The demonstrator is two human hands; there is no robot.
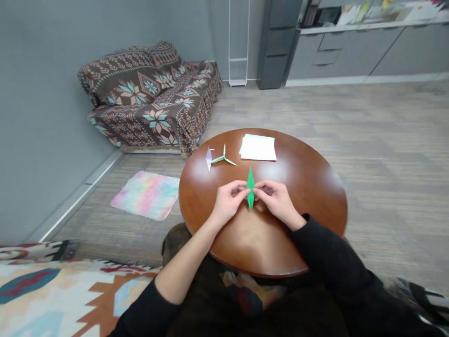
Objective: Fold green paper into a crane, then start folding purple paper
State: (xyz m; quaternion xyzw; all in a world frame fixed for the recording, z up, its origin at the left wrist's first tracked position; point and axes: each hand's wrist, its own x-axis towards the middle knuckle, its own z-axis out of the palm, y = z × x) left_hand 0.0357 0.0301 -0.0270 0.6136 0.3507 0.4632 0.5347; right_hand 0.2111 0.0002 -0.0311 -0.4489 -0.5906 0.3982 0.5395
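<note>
A narrow, diamond-shaped piece of folded green paper [250, 180] points away from me over the round wooden table. Its near end is split into two points. My left hand [229, 199] pinches its left edge between thumb and fingers. On the other edge, my right hand [275, 199] pinches it the same way, with the thumb at the middle of the paper. The undersides of the fingers are partly hidden.
On the brown table [308, 187] lie a stack of white paper sheets [258, 148], a lilac folded paper crane [208, 158] and a pale green three-armed folded paper piece [223, 158]. A covered sofa [157, 98] and a pastel mat [147, 194] are to the left.
</note>
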